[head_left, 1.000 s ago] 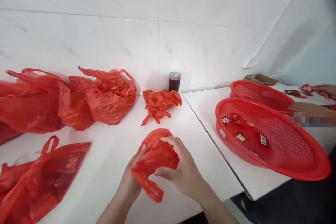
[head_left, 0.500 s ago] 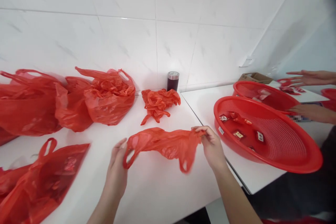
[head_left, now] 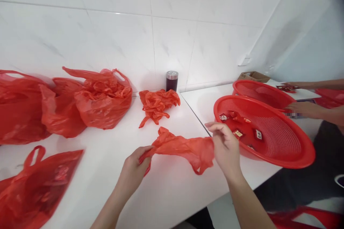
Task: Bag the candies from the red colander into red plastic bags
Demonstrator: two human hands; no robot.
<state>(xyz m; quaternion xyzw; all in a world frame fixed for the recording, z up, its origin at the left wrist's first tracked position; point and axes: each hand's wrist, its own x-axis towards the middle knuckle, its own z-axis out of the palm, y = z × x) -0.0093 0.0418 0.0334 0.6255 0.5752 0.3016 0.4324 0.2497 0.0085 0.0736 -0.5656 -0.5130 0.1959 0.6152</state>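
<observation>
An empty-looking red plastic carrier bag (head_left: 185, 148) is stretched sideways above the white table. My left hand (head_left: 135, 168) pinches its left end, thumb and fingers closed on the gathered film. At the other end my right hand (head_left: 225, 148) has curled fingers, and the bag's edge runs up against its thumb side; the exact grip is partly hidden. A handle loop dangles below the bag near the right hand. Beyond it, a crumpled heap of red bags (head_left: 158, 104) lies on the table.
Several filled red bags (head_left: 104, 103) line the wall; another red bag (head_left: 51, 186) lies front left. A dark tumbler (head_left: 172, 81) stands behind the heap. On the right are a red basket (head_left: 290, 139) with small packets, a second basket (head_left: 258, 91), a cardboard box (head_left: 254, 76) and another person's hands (head_left: 309, 109).
The bag has turned and bunched on its left side as my left hand moved right and inward. My right hand shifted right, nearer the basket. The other person's upper hand lowered. The view shifted slightly.
</observation>
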